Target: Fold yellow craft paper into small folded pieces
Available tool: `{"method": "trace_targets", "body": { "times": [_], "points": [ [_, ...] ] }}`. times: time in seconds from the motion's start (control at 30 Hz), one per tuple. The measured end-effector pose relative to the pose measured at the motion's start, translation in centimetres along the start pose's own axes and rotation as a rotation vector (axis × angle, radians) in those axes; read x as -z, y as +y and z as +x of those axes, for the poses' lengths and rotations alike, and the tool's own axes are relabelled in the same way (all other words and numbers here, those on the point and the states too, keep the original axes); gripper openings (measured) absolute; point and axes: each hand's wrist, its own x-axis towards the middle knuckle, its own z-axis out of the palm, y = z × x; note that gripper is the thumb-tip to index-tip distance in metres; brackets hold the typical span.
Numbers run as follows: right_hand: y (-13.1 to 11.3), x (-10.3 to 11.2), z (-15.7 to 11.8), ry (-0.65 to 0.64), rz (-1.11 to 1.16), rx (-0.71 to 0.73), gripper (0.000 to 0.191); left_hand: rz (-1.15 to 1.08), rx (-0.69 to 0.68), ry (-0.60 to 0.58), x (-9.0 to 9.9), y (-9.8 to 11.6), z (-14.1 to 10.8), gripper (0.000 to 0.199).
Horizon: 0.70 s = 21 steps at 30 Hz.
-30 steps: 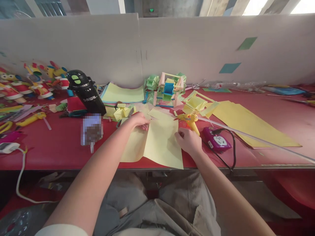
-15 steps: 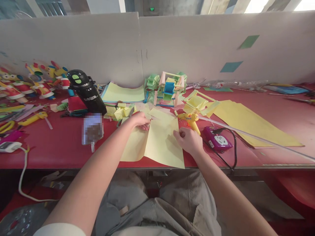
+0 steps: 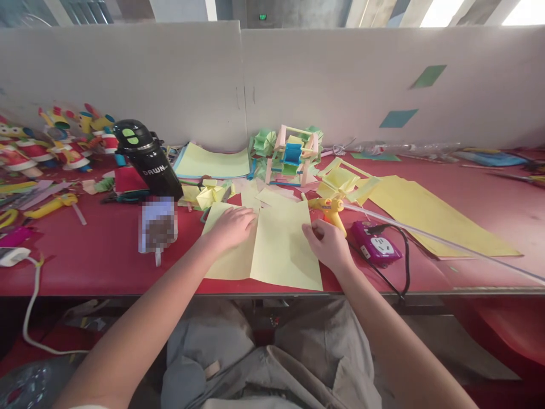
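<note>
A pale yellow sheet of paper (image 3: 281, 244) with a crease down its middle lies opened out at the table's front edge. My left hand (image 3: 235, 226) rests flat on its left half, fingers stretched toward the crease. At the right edge of the sheet, my right hand (image 3: 327, 241) is closed, thumb and curled fingers pinching the paper's border. Just beyond that hand lies a yellow hot glue gun (image 3: 330, 205). Folded yellow paper pieces (image 3: 210, 194) sit behind my left hand.
A purple power socket (image 3: 377, 244) with a black cable stands at right, beside yellow sheets (image 3: 434, 216). Behind are a stick-and-paper wheel model (image 3: 293, 153) and a paper stack (image 3: 215, 160). A black bottle (image 3: 149, 162) stands left, near paper figures (image 3: 70, 142).
My left hand has gone from curled fingers at the crease to lying flat on the left half. The sheet lies flatter. My right hand stays at the right edge.
</note>
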Motion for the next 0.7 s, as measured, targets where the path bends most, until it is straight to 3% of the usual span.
{"method": "trace_targets", "body": {
  "times": [0.2, 0.7],
  "points": [
    [0.3, -0.5, 0.2, 0.004, -0.111, -0.021, 0.03, 0.04, -0.018, 0.034, -2.0, -0.6, -1.2, 0.049],
    [0.2, -0.3, 0.0, -0.001, -0.121, 0.012, 0.027, 0.011, 0.038, 0.041, -2.7, -0.9, -1.1, 0.049]
  ]
}}
